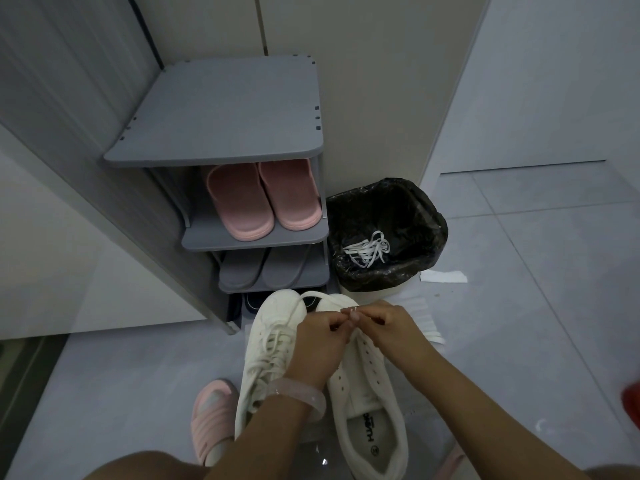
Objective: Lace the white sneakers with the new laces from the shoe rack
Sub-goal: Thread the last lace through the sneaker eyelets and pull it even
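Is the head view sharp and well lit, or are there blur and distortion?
Head view: dim, flat light; wide-angle bending curves the shoe rack edges; the hands and lace look slightly soft; black bin liner shows small glints.

The scene is seen through a single wide-angle view, worn on the head and aimed forward and steeply down. Both hands, the left hand [320, 344] and the right hand [388, 325], are caught close below the lens, just under the frame's centre, meeting over the white sneakers [367, 393]. Beyond the grip, the shoe rack [221, 112] is viewed from above; the bin [388, 233] is placed beyond and right. Straight lines are bowed toward the edges.
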`<state>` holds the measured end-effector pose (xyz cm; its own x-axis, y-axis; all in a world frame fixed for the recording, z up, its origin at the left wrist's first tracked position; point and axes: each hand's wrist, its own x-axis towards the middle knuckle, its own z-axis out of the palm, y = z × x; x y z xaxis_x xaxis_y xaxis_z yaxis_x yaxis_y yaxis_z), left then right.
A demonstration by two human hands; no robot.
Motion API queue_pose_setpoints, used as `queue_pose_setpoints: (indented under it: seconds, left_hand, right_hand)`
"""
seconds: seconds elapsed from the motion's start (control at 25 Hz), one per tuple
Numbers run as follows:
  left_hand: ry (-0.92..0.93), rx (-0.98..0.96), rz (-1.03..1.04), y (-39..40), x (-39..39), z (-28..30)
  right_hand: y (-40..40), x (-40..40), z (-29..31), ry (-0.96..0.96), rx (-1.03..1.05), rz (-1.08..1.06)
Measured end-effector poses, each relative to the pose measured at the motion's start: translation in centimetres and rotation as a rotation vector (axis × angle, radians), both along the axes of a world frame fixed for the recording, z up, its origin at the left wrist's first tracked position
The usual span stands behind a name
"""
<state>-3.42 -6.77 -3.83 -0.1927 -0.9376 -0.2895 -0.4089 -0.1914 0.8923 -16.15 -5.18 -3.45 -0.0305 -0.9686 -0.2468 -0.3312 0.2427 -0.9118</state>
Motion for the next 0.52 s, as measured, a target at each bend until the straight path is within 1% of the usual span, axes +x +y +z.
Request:
queue_pose_setpoints:
  seconds: [0.08, 0.2, 0.36, 0.44, 0.52]
  left_hand:
    - [-0.031, -0.042, -0.015, 0.0, 0.2, -0.1]
    - [-0.113, -0.171, -0.061, 0.2, 0.2, -0.2]
    - [-0.240, -0.345, -0.159, 0.2, 0.1, 0.1]
    - [-0.359, -0.420, -0.254, 0.7, 0.5, 0.9]
    - [-0.422, -0.521, -0.407, 2.4, 1.3, 2.1]
  right_hand:
    - [0.0, 0.1, -0.2, 0.013, 0.003, 0.014]
    - [-0.1, -0.1, -0.4, -0.001, 0.001, 0.042]
    - [0.1, 0.6, -0.3, 0.081, -0.130, -0.020]
    - [0.1, 0.9, -0.3, 0.023, -0.155, -0.096]
    - [-0.1, 1.0, 0.1, -0.134, -0.056, -0.181]
